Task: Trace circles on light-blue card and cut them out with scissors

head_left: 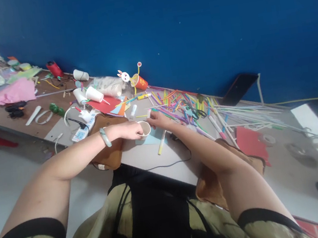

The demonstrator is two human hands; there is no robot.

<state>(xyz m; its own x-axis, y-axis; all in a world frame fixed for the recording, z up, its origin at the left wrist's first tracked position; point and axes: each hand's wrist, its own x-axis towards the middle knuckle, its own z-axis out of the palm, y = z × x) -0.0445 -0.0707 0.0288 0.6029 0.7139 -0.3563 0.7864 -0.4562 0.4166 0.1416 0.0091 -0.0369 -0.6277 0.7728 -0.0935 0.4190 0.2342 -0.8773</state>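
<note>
My left hand (pixel 131 130) grips a white paper cup (pixel 145 125) by its near-left side, with the cup's open mouth facing up and toward me. Just right of the cup, my right hand (pixel 159 119) pinches a small white piece (pixel 149 113); its kind is too small to make out. Beneath the cup lies a light blue sheet of paper (pixel 157 138). A white and yellow marker (pixel 161 143) rests at the paper's right side. Behind the cup, a short white tube (pixel 133 111) lies on the table.
Scattered colored sticks and markers (pixel 171 101) spread behind my right hand, with scissors (pixel 196 111) among them. A decorated red cup (pixel 140 82) stands near the blue wall. Stacked paper cups (pixel 112 90), a power strip (pixel 83 130) and a brown cushion (pixel 110 153) are on the left.
</note>
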